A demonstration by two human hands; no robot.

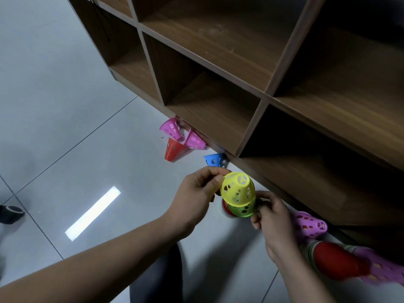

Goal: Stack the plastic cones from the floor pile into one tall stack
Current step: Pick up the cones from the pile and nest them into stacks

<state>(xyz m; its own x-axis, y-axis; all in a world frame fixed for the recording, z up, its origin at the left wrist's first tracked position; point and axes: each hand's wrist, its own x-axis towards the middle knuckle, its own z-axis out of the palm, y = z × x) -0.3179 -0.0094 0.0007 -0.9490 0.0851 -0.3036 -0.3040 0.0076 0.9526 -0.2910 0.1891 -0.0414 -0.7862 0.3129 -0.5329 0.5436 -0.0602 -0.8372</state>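
A yellow perforated cone [237,188] tops a short stack, over a green cone [242,211] and a red-and-white one [225,209] below. My left hand [197,193] pinches the yellow cone at its upper left. My right hand [273,217] grips the green cone's right side. Loose on the floor lie two pink cones [171,129] [195,140], a red cone [173,150] and a blue cone [214,159], all close to the shelf's base. Another pink cone [310,225] lies behind my right hand.
A brown wooden cubby shelf [251,88] fills the upper right, its bottom edge just behind the stack. Red and purple objects [349,265] lie at the lower right. The grey tiled floor [65,106] shows a bright light reflection. A dark shoe [11,213] sits at the left edge.
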